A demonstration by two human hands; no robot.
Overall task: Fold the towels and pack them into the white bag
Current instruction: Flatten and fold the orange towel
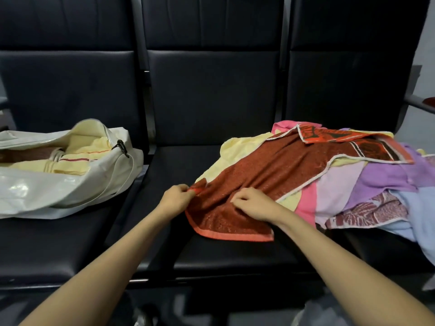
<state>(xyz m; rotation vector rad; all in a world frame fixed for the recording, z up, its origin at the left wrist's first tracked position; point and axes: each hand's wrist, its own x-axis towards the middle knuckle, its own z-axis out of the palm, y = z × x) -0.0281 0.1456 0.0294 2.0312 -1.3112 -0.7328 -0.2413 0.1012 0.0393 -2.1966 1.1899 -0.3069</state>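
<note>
A rust-red towel (266, 175) with an orange hem lies spread over the middle seat, its far end on a pile of towels (367, 182) at the right: yellow, pink, purple, pale blue and patterned ones. My left hand (176, 198) pinches the red towel's left corner. My right hand (254, 203) grips a fold of the same towel near its front edge. The white bag (58, 184) lies open on the left seat, holding folded yellow towels (77, 156) and a reddish one partly hidden inside.
A row of dark padded seats (211, 102) with tall backs carries everything. A metal armrest (419, 104) juts out at the far right. The front part of the middle seat (223, 255) is bare. Floor below is dim and blurred.
</note>
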